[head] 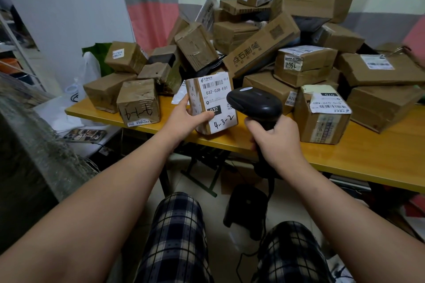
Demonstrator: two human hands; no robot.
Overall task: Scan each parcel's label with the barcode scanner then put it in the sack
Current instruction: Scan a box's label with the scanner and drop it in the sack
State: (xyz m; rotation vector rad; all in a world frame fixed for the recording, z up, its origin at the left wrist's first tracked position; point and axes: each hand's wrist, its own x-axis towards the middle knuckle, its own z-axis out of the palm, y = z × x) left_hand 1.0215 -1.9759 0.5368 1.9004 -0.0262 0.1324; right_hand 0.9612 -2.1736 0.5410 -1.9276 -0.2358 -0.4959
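My left hand [187,117] grips a small cardboard parcel [210,101] from its left side, tilted with its white label facing me. The label reads 032-038-E01 and has 4-3-2 handwritten on it. My right hand [274,141] holds the handle of a black barcode scanner [255,102]. The scanner's head sits just right of the label, pointing at it. A grey woven sack [30,142] stands at the far left, only partly in view.
A yellow table [368,156] carries a tall pile of cardboard parcels [264,37]. One box marked 070 [322,115] lies right of the scanner, another with handwriting [139,103] at the left. White plastic bags [66,108] lie beyond the sack. A black scanner stand [247,207] sits on the floor.
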